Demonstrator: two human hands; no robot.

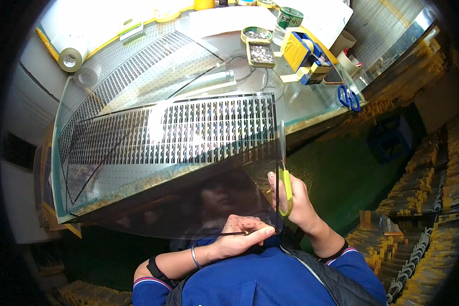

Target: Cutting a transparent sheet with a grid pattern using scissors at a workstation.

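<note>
A large clear film sheet (214, 130), printed with rows of dark repeated shapes, spans from the glass-topped table to my body. Near its lower right corner, my left hand (242, 234) is closed, pinching the near edge between thumb and fingers. My right hand (297, 201) is closed around a tool with a yellow-green handle (286, 194), held upright against the film's right edge. Its working end is hard to make out, so I cannot tell its exact kind. Some of my right fingers show through the film.
Under the film is a glass-topped light table (61, 178) with more printed film. A tape roll (72, 59) stands at its left. Toward the right are a small two-part tray (261, 54), a blue tape dispenser (313, 71) and blue scissors (348, 98). Stacked yellow-edged sheets (418, 168) hang farther right.
</note>
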